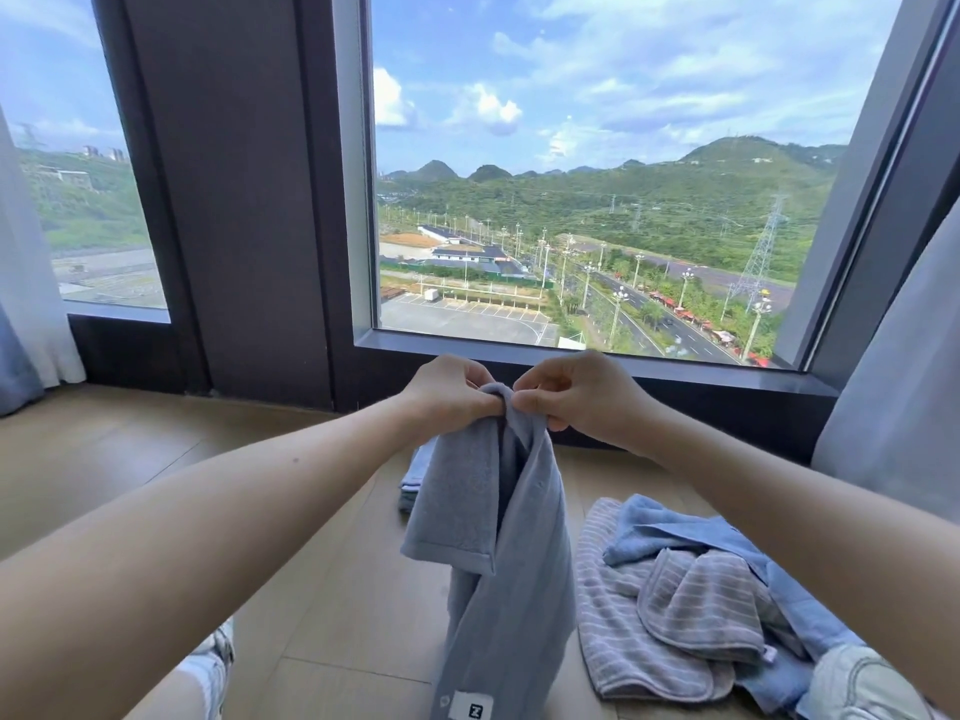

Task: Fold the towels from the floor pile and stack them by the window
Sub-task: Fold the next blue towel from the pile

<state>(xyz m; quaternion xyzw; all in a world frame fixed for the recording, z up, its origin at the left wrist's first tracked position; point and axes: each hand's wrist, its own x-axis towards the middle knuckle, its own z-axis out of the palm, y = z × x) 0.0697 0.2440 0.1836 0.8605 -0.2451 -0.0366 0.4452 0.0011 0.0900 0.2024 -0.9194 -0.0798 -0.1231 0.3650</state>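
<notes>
At centre, the left hand (447,394) and right hand (582,396) both pinch the top of a hanging grey-blue towel (498,511). Its white label (474,708), bottom centre, bears a dark "Z"-like mark. The towel pile (691,589) lies lower right, with folded towels (415,472) behind.

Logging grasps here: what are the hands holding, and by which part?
The left hand and right hand pinch the grey towel at its top edge, side by side.

One wide-angle view from the person's head faces the window (597,200), tilted down over the nearby wooden floor (130,449).
</notes>
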